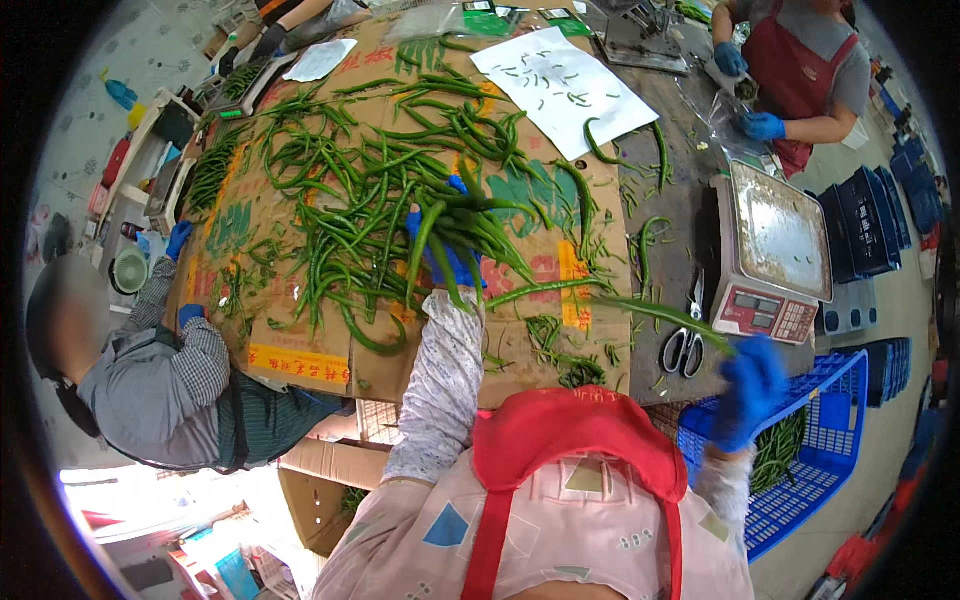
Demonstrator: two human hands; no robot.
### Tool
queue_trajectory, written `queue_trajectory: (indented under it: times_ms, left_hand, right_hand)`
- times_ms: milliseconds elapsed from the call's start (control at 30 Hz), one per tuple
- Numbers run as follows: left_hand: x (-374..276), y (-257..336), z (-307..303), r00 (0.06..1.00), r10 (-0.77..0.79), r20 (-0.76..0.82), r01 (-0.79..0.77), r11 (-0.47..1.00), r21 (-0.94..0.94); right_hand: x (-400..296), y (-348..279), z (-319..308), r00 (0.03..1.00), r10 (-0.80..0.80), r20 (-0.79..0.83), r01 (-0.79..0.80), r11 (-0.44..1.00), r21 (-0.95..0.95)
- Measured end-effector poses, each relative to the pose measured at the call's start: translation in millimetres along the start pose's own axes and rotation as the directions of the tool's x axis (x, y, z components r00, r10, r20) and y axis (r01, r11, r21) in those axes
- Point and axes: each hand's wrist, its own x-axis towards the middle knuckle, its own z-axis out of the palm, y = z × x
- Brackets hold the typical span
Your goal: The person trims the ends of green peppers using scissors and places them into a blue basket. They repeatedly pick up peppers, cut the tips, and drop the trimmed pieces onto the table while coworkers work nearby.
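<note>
My left hand (448, 259), in a blue glove, holds a bunch of long green chili peppers (480, 225) above the cardboard-covered table (491, 379). Off to the right, my blurred right hand (750, 390), also gloved in blue, grips the end of a long green pepper (667, 309). That pepper points left across the table's dark edge strip. Beside and beyond my left hand spreads a loose heap of green chili peppers (352, 195). Small stems and scraps (577, 367) lie on the cardboard in front of me.
Open-handled scissors (684, 345) lie near a weighing scale (780, 225) on the right. Below is a blue plastic basket (795, 517) holding peppers. White paper (566, 90) bears scraps. Co-workers stand left (157, 397) and far right (806, 82); another's gloved hands (266, 41) are far left.
</note>
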Motion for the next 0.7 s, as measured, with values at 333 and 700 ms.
queue_trajectory:
  times_ms: [333, 700]
  left_hand:
    - [20, -32, 22, 0.963, -0.112, 0.245, 0.157, 0.973, -0.172]
    - [27, -47, 49, 0.920, -0.189, 0.344, 0.344, 0.811, -0.473]
  right_hand:
    - [-18, 20, -301, 0.799, -0.374, -0.471, -0.320, 0.398, -0.860]
    - [6, 126, -64, 0.985, -0.152, -0.080, 0.063, 0.755, -0.652]
